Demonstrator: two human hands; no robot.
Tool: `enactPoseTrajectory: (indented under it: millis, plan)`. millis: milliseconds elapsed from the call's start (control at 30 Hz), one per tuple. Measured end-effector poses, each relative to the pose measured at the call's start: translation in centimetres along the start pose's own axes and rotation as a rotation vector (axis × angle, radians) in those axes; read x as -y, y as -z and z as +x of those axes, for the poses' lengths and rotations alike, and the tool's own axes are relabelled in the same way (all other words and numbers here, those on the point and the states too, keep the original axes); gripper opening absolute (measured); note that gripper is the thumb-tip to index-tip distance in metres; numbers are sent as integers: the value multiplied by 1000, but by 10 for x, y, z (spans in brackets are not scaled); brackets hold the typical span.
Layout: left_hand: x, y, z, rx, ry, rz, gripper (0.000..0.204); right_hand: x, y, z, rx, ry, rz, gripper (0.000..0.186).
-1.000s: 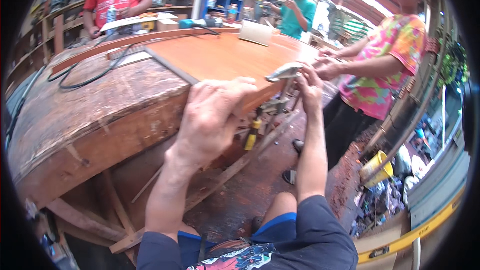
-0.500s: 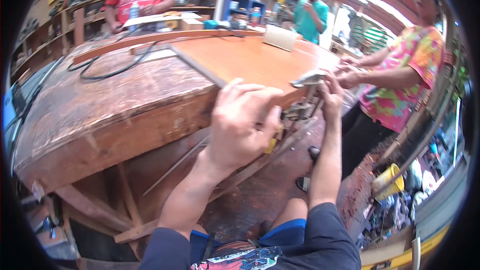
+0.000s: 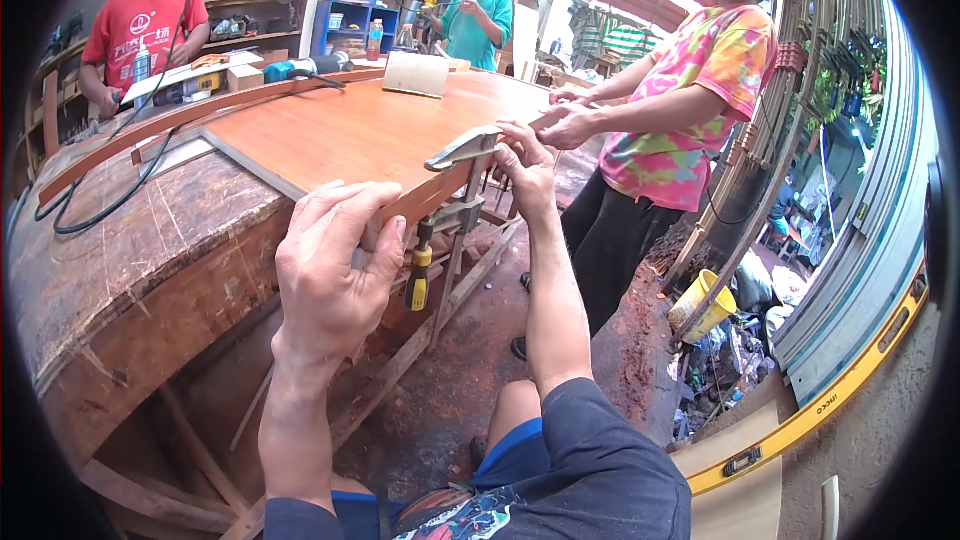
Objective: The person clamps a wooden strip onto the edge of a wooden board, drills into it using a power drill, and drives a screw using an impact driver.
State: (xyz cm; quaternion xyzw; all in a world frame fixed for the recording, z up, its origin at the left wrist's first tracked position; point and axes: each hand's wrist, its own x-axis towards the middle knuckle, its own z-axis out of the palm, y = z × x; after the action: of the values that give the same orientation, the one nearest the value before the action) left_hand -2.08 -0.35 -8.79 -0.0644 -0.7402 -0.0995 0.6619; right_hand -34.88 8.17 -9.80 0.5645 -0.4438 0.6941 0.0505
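Note:
An orange wooden panel [image 3: 330, 138] lies on the worn workbench [image 3: 150, 240]. My left hand [image 3: 335, 280] has its fingers curled over the panel's edge strip [image 3: 420, 198], thumb against it. My right hand [image 3: 525, 165] grips the right end of a pale metal clamp [image 3: 450, 153] on that same edge. Below, between my hands, hangs a yellow-handled bar clamp [image 3: 419, 275]. A co-worker in tie-dye [image 3: 690, 130] has both hands at the panel's far corner, just beyond my right hand.
Co-workers in red [image 3: 145, 35] and teal [image 3: 470, 35] stand across the bench among cords, a long strip [image 3: 160, 128] and power tools [image 3: 295, 68]. At right are a yellow bucket [image 3: 705, 308], scattered rubbish, a yellow level [image 3: 830, 402] and upright lengths of material.
The view has shifted. My left hand, looser half a second ago, now has its thumb closer to the edge; my right hand stays at the clamp. More of the yellow handle shows.

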Motion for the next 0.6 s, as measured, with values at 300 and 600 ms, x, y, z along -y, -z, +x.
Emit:
enactPoseTrajectory:
  millis: [300, 600]
  plan:
    - [4, 4, -2, 12, 26, -45, 24, -9, 0, 0, -10, 11, -19, 29]
    - [5, 17, 1, 151, -24, -73, 53, -3, 1, 3, 16, -1, 0, 28]
